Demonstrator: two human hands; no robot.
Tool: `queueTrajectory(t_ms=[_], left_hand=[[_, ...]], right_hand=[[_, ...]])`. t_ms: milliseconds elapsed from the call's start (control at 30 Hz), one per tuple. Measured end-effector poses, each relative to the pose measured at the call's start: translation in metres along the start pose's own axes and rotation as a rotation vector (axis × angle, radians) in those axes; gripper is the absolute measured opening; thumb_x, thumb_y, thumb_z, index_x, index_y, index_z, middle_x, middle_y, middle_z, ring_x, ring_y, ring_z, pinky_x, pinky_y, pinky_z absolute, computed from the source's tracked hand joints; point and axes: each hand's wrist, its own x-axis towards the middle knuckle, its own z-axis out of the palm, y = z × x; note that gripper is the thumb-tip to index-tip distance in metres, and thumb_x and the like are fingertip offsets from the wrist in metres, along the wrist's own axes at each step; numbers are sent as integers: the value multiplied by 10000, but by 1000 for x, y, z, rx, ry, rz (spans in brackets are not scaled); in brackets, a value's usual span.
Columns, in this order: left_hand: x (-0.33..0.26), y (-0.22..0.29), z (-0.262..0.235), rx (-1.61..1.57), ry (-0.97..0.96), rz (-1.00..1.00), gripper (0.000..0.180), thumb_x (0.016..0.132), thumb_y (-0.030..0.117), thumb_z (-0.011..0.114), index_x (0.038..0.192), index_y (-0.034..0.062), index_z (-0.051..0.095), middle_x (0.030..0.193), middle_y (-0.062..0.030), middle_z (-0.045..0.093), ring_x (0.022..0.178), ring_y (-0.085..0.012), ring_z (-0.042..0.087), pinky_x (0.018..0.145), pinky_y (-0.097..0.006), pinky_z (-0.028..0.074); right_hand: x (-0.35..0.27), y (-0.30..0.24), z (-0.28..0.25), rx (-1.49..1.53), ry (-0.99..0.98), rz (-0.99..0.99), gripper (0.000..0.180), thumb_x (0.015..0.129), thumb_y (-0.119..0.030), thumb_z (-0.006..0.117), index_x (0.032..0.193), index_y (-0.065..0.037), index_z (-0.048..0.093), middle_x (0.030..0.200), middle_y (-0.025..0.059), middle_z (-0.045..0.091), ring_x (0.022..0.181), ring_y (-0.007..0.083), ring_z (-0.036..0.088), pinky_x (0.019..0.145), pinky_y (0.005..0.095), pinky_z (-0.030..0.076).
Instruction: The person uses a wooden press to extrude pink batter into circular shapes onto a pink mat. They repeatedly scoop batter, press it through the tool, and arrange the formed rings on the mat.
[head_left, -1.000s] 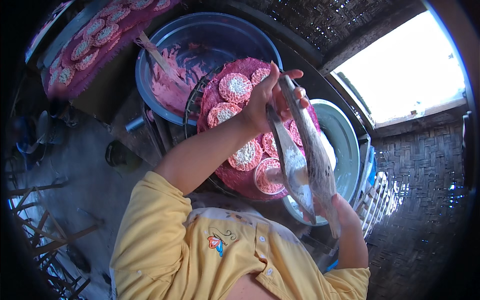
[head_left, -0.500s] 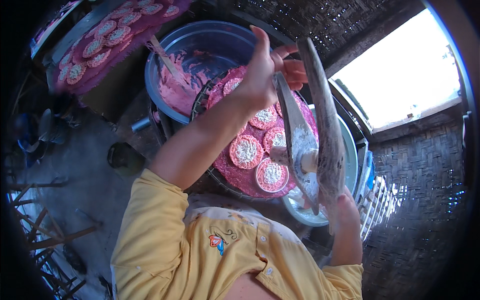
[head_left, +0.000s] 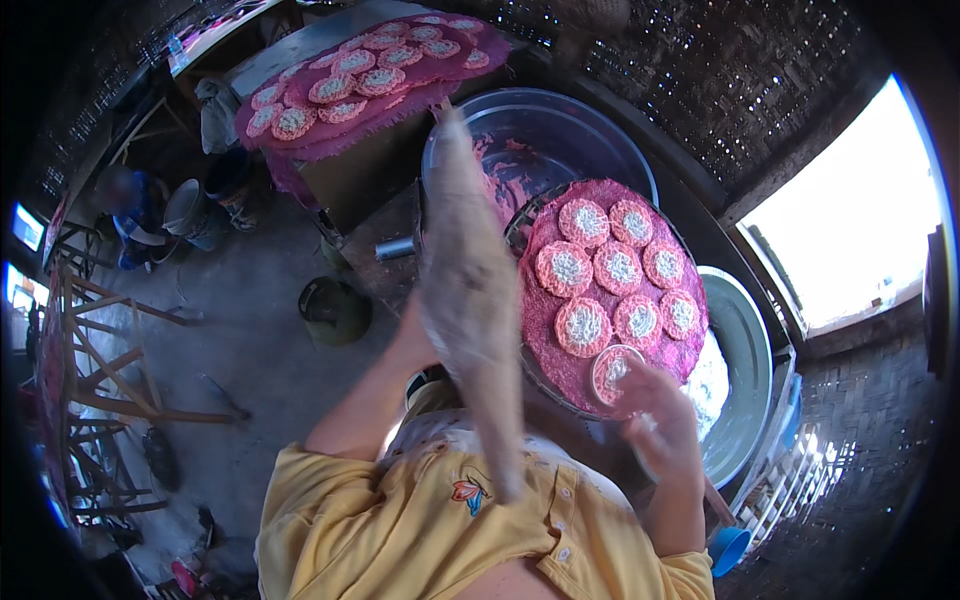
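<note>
A long wooden press (head_left: 468, 270), blurred by motion, is raised upright on the left. My left hand holds it, though the press hides most of the fingers; the left forearm (head_left: 385, 365) shows behind it. On a pink cloth (head_left: 545, 215) over a round woven tray lie several round pink lattice cakes (head_left: 582, 327) with white centres. A thin pale ring (head_left: 603, 388) surrounds the nearest cake. My right hand (head_left: 660, 425) reaches to that ring's right edge, its fingers smeared, so whether they grip it is unclear.
A large dark blue basin (head_left: 600, 115) with pink dough (head_left: 512, 188) stands behind the tray. A pale green basin (head_left: 750, 350) is at the right. More cakes lie on a pink cloth (head_left: 320, 150) at the far left. A dark pot (head_left: 335, 310) sits on the floor; a person (head_left: 135, 215) is farther off.
The press has moved left, away from over the tray, with my left hand. My right hand has left the press and come to the ringed cake. The view has shifted left.
</note>
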Motion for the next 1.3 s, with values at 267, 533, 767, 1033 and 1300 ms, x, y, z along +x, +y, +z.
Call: queueTrajectory(t_ms=[267, 533, 767, 1033, 1300], left_hand=[[-48, -37, -94, 489, -330, -753, 483, 672, 142, 729, 1098, -20, 571, 1065, -122, 626, 990, -179, 574, 865, -324, 438], [-10, -90, -118, 85, -950, -608, 446, 639, 141, 748, 1048, 19, 617, 1025, -65, 647, 940, -105, 545, 855, -295, 438], [29, -113, -79, 285, -1393, -543, 279, 695, 170, 662, 918, 6, 631, 838, -115, 654, 737, -134, 565, 714, -333, 474], [50, -131, -14, 256, -1588, -379, 631, 650, 220, 721, 1215, 29, 515, 1160, -172, 576, 1090, -253, 528, 948, -337, 389], [84, -121, 39, 868, -2039, -138, 373, 696, 225, 641, 1038, 78, 633, 951, -117, 651, 894, -196, 619, 795, -324, 464]], right_hand=[[-36, 65, -23, -762, 604, 323, 146, 784, -140, 658, 795, 5, 650, 721, 96, 579, 641, 222, 554, 596, 330, 420], [-35, 89, -5, -710, 642, 573, 249, 784, -274, 651, 769, -26, 659, 743, 124, 588, 719, 297, 578, 679, 390, 440], [-15, 75, 11, -924, 653, 631, 246, 781, -284, 640, 771, -39, 656, 759, 116, 590, 755, 296, 592, 690, 401, 457], [-23, 66, 9, -788, 744, 546, 254, 761, -269, 647, 729, -18, 669, 763, 119, 615, 726, 269, 605, 661, 381, 469], [-121, 52, 59, -127, 567, 582, 195, 739, -165, 656, 723, 29, 654, 656, 82, 585, 621, 136, 559, 558, 291, 439]])
